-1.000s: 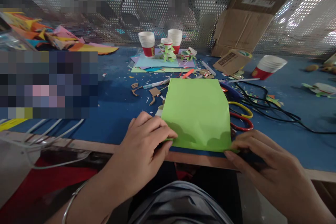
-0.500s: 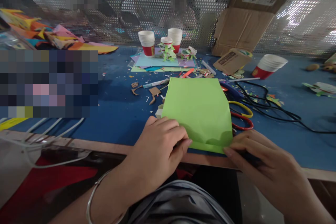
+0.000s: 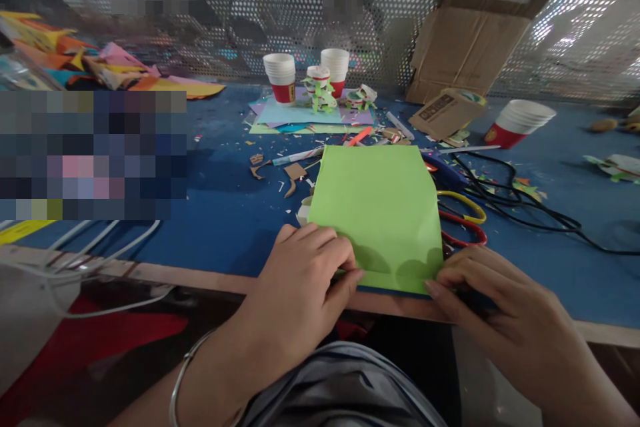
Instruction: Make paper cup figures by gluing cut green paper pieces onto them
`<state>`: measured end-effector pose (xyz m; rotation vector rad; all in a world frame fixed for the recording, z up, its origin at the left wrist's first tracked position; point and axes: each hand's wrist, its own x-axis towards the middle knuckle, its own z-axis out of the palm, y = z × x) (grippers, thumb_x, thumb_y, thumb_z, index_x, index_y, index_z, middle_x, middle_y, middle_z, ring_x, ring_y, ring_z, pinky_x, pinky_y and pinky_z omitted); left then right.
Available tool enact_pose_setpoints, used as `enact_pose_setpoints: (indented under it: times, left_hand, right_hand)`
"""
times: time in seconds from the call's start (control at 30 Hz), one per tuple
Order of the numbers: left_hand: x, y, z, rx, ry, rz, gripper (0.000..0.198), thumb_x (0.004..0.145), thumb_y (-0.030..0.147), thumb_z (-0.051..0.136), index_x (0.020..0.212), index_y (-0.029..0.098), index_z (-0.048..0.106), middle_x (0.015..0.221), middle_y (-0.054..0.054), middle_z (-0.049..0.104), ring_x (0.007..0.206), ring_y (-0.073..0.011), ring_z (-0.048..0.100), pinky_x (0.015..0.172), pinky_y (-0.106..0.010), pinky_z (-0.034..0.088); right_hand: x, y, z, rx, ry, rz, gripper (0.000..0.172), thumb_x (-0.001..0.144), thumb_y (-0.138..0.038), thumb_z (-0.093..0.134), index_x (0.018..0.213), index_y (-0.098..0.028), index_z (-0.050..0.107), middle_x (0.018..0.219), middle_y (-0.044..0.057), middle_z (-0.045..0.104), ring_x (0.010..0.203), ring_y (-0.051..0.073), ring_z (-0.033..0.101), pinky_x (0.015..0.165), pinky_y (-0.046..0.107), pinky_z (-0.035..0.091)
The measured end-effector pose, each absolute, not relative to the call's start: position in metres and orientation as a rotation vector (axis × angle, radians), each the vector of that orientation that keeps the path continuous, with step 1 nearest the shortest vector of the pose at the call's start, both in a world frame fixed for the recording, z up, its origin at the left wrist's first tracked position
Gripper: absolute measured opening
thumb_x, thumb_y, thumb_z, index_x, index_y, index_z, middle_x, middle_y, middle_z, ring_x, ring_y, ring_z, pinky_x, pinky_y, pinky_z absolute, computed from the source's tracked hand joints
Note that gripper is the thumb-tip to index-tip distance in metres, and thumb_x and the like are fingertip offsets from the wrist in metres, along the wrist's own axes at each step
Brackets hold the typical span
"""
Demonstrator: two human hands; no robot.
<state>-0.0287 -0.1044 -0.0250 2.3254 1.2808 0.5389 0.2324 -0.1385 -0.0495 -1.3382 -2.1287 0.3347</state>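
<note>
A sheet of light green paper [image 3: 377,207] lies at the table's front edge, with a narrow strip folded along its near side. My left hand [image 3: 310,273] pinches the near left part of that strip between thumb and curled fingers. At the near right corner, my right hand [image 3: 480,287] has thumb and forefinger closed on the paper. Scissors with yellow and red handles [image 3: 467,207] stick out from beneath the sheet's right side; their blades are hidden. A pen [image 3: 297,157] and brown cardboard scraps [image 3: 296,171] lie beyond its left edge.
Stacked paper cups [image 3: 280,77] and small cup-and-paper figures [image 3: 320,88] stand on coloured sheets at the back. On the right are a tilted cup stack [image 3: 520,123], black cable [image 3: 530,210] and cardboard [image 3: 473,33]. White cables [image 3: 100,267] hang over the left front edge.
The strip along the paper's near edge lies a little flatter. Both hands keep almost the same places, and the view has shifted slightly.
</note>
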Motion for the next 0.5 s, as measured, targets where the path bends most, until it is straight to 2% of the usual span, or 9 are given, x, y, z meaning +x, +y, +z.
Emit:
enact_pose_setpoints:
  times: [0.5]
  left_hand:
    - [-0.045,-0.109,-0.025,2.276,1.418,0.551,0.016,0.094,0.022,0.068,0.081,0.021,0.059,0.08,0.003,0.064,0.082,-0.0198,0.052,0.076,-0.036,0.027]
  right_hand:
    - [0.235,-0.139,-0.053,-1.313,-2.141,0.313,0.016,0.098,-0.027,0.065,0.084,-0.024,0.057,0.081,0.0,0.061,0.078,0.018,0.058,0.07,0.032,0.047]
